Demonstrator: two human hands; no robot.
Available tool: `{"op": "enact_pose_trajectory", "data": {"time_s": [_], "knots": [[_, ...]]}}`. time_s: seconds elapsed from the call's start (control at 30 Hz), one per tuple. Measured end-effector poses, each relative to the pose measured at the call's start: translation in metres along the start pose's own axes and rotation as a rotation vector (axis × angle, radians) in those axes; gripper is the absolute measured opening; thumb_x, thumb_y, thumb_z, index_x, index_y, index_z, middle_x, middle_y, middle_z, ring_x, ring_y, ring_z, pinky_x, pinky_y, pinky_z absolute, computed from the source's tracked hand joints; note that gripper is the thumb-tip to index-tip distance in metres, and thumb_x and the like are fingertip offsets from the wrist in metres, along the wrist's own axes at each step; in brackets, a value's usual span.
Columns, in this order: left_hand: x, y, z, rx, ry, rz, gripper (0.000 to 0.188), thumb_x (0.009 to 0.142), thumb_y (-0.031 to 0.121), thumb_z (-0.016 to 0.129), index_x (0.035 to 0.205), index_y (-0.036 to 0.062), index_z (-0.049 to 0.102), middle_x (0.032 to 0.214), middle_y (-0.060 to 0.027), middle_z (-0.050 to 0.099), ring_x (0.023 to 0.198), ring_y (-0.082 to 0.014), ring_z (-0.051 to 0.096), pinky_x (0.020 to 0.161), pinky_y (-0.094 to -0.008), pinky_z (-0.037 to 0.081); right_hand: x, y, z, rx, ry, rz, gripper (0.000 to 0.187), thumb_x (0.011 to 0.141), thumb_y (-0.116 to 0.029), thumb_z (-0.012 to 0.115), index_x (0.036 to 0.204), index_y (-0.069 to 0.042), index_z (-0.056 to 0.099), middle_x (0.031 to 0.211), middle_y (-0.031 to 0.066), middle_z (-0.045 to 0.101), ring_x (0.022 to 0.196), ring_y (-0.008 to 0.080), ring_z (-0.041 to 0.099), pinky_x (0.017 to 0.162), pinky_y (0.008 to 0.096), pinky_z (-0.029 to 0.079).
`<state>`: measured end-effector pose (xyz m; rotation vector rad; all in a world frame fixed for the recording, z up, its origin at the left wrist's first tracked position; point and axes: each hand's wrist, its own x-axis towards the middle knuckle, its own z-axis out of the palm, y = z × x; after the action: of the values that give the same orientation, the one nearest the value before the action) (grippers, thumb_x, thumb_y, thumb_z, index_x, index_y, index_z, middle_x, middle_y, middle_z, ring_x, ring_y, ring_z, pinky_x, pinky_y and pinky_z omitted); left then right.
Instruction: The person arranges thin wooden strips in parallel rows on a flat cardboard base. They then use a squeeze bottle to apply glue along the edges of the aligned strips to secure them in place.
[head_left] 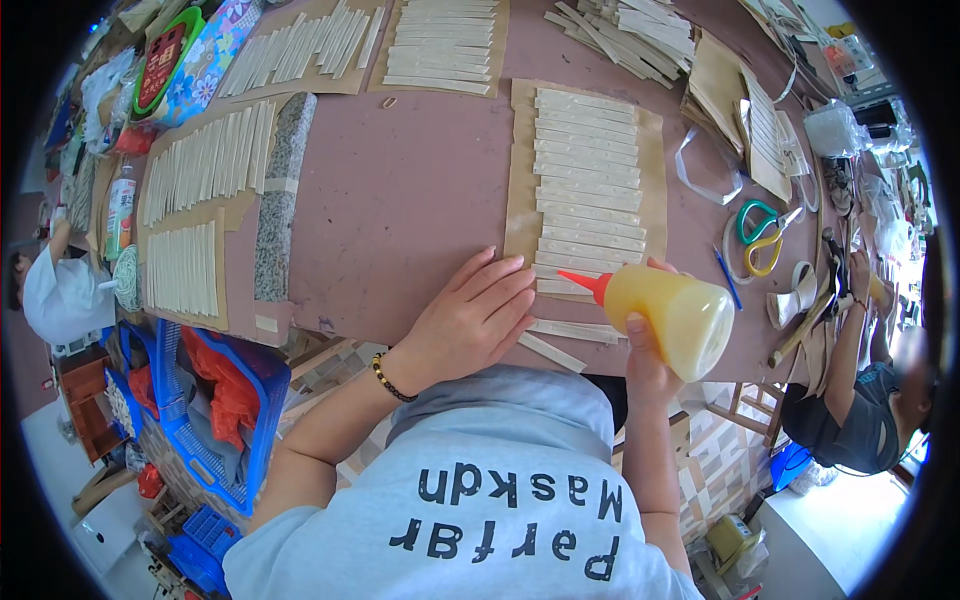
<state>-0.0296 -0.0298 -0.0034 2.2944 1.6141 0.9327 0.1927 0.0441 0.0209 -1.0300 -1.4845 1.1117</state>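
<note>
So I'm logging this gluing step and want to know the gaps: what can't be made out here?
- Head view: the right hand is largely behind the yellow glue bottle; its grip is hidden.
- The bottle's red nozzle: touching the strips or not, too small to tell.
- Loose strips at the table edge: partly covered by the left hand.
- Clutter at the right rim: bent, too small.
</note>
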Motion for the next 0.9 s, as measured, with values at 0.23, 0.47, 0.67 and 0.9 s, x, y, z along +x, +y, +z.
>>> {"op": "enact_pose_trajectory", "data": {"time_s": [0.23, 0.47, 0.67, 0.9], "knots": [[0.000, 0.000, -0.001, -0.005, 0.010, -0.001, 0.021, 0.090, 0.013, 0.072, 0.105, -0.0013, 0.068, 0.122, -0.0142, 0.069, 0.126, -0.0314, 0.060, 0.114, -0.0514, 0.043, 0.003, -0.008, 0.009, -0.054, -0.076, -0.001, 0.062, 0.085, -0.016, 0.083, 0.134, 0.000, 0.050, 0.132, 0.0180, 0.061, 0.119, 0.0270, 0.061, 0.102, 0.0413, 0.050], [0.000, 0.000, 0.000, 0.000, 0.012, -0.008, 0.020, 0.092, 0.014, 0.070, 0.105, -0.0009, 0.068, 0.124, -0.0136, 0.069, 0.126, -0.0301, 0.060, 0.114, -0.0503, 0.043, 0.004, -0.006, 0.014, -0.030, -0.088, -0.018, 0.065, 0.085, -0.017, 0.084, 0.136, 0.000, 0.047, 0.133, 0.0177, 0.060, 0.119, 0.0265, 0.061, 0.101, 0.0407, 0.051], [-0.001, 0.000, 0.000, -0.001, 0.016, -0.007, 0.019, 0.093, 0.014, 0.069, 0.105, -0.0007, 0.068, 0.124, -0.0131, 0.069, 0.127, -0.0298, 0.059, 0.114, -0.0501, 0.043, 0.003, -0.014, 0.002, -0.120, -0.114, -0.016, 0.067, 0.085, -0.017, 0.084, 0.137, -0.001, 0.045, 0.134, 0.0177, 0.059, 0.121, 0.0266, 0.060, 0.102, 0.0411, 0.051], [0.000, -0.001, 0.000, 0.007, 0.004, -0.008, 0.019, 0.093, 0.013, 0.068, 0.105, -0.0005, 0.068, 0.124, -0.0128, 0.068, 0.126, -0.0295, 0.059, 0.114, -0.0500, 0.043, 0.001, -0.012, 0.008, -0.116, -0.116, -0.021, 0.070, 0.085, -0.019, 0.084, 0.139, -0.001, 0.043, 0.135, 0.0188, 0.059, 0.121, 0.0275, 0.060, 0.103, 0.0417, 0.050]]}}
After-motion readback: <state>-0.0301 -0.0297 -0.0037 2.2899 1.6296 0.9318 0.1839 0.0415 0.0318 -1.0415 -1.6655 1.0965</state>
